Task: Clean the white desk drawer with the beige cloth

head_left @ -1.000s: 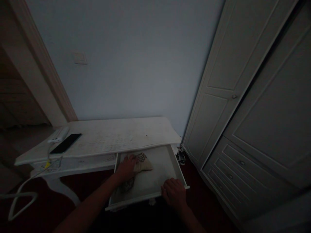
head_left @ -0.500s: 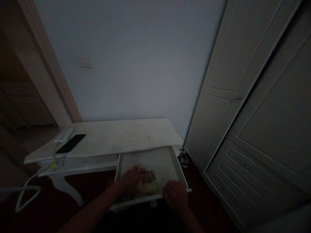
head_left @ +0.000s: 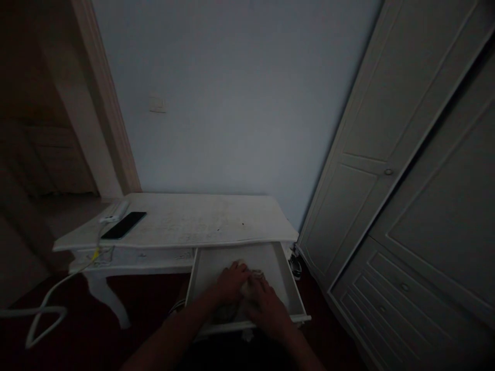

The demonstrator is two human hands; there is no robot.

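An open white drawer (head_left: 270, 256) juts out from the right side of a white table. Inside it lies a pale, soft-looking bundle (head_left: 247, 290), apparently cloth; dim light leaves its exact kind unclear. My left hand (head_left: 231, 284) grips the bundle's left side, fingers curled over it. From the right, my right hand (head_left: 267, 304) closes over the same bundle, close beside the left. Both hands cover most of it. Something darker sits under my left forearm near the drawer's front, too dim to name.
On the left of the tabletop (head_left: 201, 219) lie a dark phone (head_left: 124, 225) and a white power strip (head_left: 115, 211). A white cable (head_left: 50, 293) hangs down at left. The wardrobe (head_left: 356, 190) stands right, with shoes (head_left: 296, 268) on the floor between it and the table.
My right hand has left the drawer's front edge and moved inward onto the bundle. My left hand stays on the bundle, which has shifted slightly; its patterned part is now hidden.
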